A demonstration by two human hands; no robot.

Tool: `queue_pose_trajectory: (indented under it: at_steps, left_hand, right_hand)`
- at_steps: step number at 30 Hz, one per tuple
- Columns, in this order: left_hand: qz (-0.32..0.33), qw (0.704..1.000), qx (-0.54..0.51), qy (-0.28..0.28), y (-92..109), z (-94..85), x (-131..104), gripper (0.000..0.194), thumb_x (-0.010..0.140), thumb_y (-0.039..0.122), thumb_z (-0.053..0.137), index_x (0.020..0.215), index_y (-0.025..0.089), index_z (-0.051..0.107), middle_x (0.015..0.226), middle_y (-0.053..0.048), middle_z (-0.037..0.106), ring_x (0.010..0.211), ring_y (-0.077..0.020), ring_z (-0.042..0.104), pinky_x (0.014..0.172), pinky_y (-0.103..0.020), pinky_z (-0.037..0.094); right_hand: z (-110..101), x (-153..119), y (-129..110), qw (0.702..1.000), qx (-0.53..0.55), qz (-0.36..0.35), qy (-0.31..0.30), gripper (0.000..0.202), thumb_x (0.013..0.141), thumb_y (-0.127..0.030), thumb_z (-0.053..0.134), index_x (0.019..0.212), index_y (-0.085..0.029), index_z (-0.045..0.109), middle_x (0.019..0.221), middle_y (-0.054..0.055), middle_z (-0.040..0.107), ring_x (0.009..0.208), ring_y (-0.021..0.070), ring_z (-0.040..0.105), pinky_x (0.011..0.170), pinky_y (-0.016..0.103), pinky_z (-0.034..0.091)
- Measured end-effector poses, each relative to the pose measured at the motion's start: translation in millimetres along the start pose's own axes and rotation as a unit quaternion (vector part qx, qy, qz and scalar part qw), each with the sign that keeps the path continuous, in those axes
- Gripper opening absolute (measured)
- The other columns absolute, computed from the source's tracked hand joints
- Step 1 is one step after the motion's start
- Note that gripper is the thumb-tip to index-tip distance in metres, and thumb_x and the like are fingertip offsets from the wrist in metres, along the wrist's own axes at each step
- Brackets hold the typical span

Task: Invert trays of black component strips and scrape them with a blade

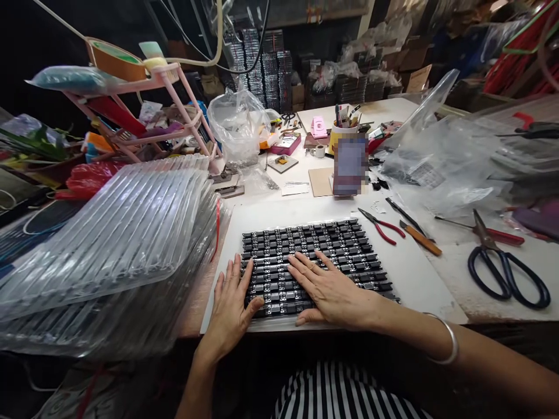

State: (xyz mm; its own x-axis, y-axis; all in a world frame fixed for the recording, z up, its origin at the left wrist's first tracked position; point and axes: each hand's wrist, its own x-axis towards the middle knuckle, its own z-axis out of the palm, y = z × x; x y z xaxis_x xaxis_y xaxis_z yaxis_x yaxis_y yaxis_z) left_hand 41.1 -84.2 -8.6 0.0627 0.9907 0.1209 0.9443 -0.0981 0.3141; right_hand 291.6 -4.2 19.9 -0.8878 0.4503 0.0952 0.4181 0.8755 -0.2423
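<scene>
Rows of small black electronic parts [279, 270] lie in a flat block, seemingly in a clear plastic tray, on a white sheet [419, 285]. My left hand [231, 302] rests at the block's left edge, fingers stretched forward and thumb over its near left corner. Across the middle and right of the same block my right hand [325, 291] lies flat with its fingers spread. Both hands touch the parts and neither grips anything. The area under my right palm is hidden. A silver bangle [452, 340] circles my right wrist.
Clear ribbed plastic trays [131, 215] are stacked on the left. Red-handled pliers [384, 226], an orange-handled knife [421, 237] and large scissors [502, 262] lie to the right. A phone-like object [349, 166] stands behind the block. Plastic bags [454, 157] pile up at far right.
</scene>
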Motion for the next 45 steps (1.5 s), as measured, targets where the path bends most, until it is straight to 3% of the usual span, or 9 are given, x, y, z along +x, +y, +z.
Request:
queue_pose_trajectory:
  at_steps: [9, 13, 17, 21, 24, 28, 36, 40, 45]
  left_hand:
    - [-0.02, 0.997, -0.069, -0.008, 1, -5.2, -1, 0.078, 0.085, 0.068, 0.026, 0.149, 0.028, 0.007, 0.158, -0.01, 0.003, 0.144, -0.029, 0.003, 0.113, -0.056, 0.01]
    - [-0.029, 0.994, -0.107, -0.017, 2, -12.2, 0, 0.075, 0.086, 0.066, 0.024, 0.149, 0.029, 0.006, 0.158, -0.009, 0.001, 0.144, -0.0275, 0.004, 0.113, -0.055, 0.012]
    - [-0.037, 0.994, -0.098, -0.016, -2, -14.4, 8, 0.072, 0.088, 0.061, 0.029, 0.149, 0.028, 0.006, 0.158, -0.01, 0.003, 0.144, -0.0276, 0.004, 0.113, -0.056, 0.013]
    - [-0.032, 0.997, -0.064, 0.002, -11, -3.1, 20, 0.072, 0.089, 0.06, 0.032, 0.149, 0.028, 0.008, 0.157, -0.01, 0.005, 0.144, -0.0295, 0.004, 0.112, -0.058, 0.012]
    - [-0.03, 0.999, -0.044, -0.004, -14, 4.4, 25, 0.073, 0.088, 0.062, 0.03, 0.149, 0.026, 0.011, 0.157, -0.011, 0.004, 0.144, -0.0306, 0.004, 0.111, -0.06, 0.01]
    - [-0.071, 0.993, -0.096, -0.015, -9, -1.6, 27, 0.073, 0.089, 0.063, 0.025, 0.149, 0.024, 0.013, 0.157, -0.008, 0.006, 0.144, -0.026, 0.005, 0.114, -0.055, 0.009]
    - [-0.12, 0.978, -0.149, 0.077, -12, 1.3, 34, 0.062, 0.091, 0.051, 0.033, 0.143, 0.016, 0.034, 0.152, -0.008, 0.031, 0.141, -0.0197, 0.023, 0.118, -0.042, 0.015]
    - [-0.12, 0.981, -0.134, 0.076, -12, 4.7, 29, 0.06, 0.093, 0.047, 0.031, 0.144, 0.016, 0.031, 0.153, -0.009, 0.028, 0.142, -0.0205, 0.02, 0.118, -0.044, 0.014]
    - [-0.128, 0.983, -0.128, 0.035, 0, -6.3, 9, 0.061, 0.095, 0.047, 0.029, 0.149, 0.021, 0.016, 0.156, -0.008, 0.017, 0.143, -0.0201, 0.013, 0.117, -0.045, 0.016]
  right_hand:
    - [-21, 0, 49, 0.994, 0.0, 0.103, -0.028, 0.08, 0.087, -0.069, 0.031, 0.148, -0.018, 0.023, 0.153, 0.011, 0.02, 0.141, 0.0289, 0.016, 0.112, 0.057, 0.016]
    - [-33, -16, 79, 0.992, -0.004, 0.119, 0.042, 0.069, 0.093, -0.059, 0.032, 0.149, -0.022, 0.018, 0.152, 0.009, 0.026, 0.14, 0.025, 0.023, 0.111, 0.053, 0.018]
    - [-43, -59, 123, 0.94, -0.065, 0.279, 0.186, 0.051, 0.095, -0.046, 0.031, 0.134, -0.018, 0.047, 0.134, 0.013, 0.053, 0.123, 0.0291, 0.048, 0.099, 0.052, 0.035]
    - [-37, -114, 152, 0.895, -0.107, 0.386, 0.195, 0.04, 0.091, -0.038, 0.035, 0.1, -0.016, 0.066, 0.1, 0.013, 0.065, 0.095, 0.0303, 0.06, 0.079, 0.046, 0.045]
    - [-29, -139, 156, 0.891, -0.1, 0.404, 0.179, 0.036, 0.088, -0.04, 0.04, 0.094, -0.017, 0.067, 0.092, 0.011, 0.063, 0.086, 0.0277, 0.06, 0.073, 0.041, 0.047]
    - [-27, -144, 154, 0.89, -0.097, 0.404, 0.19, 0.033, 0.087, -0.039, 0.043, 0.098, -0.017, 0.065, 0.093, 0.01, 0.06, 0.086, 0.0254, 0.057, 0.073, 0.037, 0.047]
    - [-38, -139, 159, 0.873, -0.157, 0.447, 0.118, 0.025, 0.088, -0.032, 0.042, 0.089, -0.017, 0.063, 0.091, 0.011, 0.059, 0.087, 0.0268, 0.056, 0.072, 0.037, 0.043]
    - [-32, -154, 166, 0.873, -0.116, 0.461, 0.114, 0.023, 0.087, -0.038, 0.043, 0.082, -0.021, 0.057, 0.089, 0.011, 0.059, 0.081, 0.0263, 0.056, 0.067, 0.037, 0.041]
    - [-29, -160, 182, 0.847, -0.004, 0.516, 0.127, 0.013, 0.072, -0.037, 0.057, 0.071, -0.026, 0.051, 0.075, 0.009, 0.06, 0.071, 0.0274, 0.057, 0.06, 0.039, 0.04]
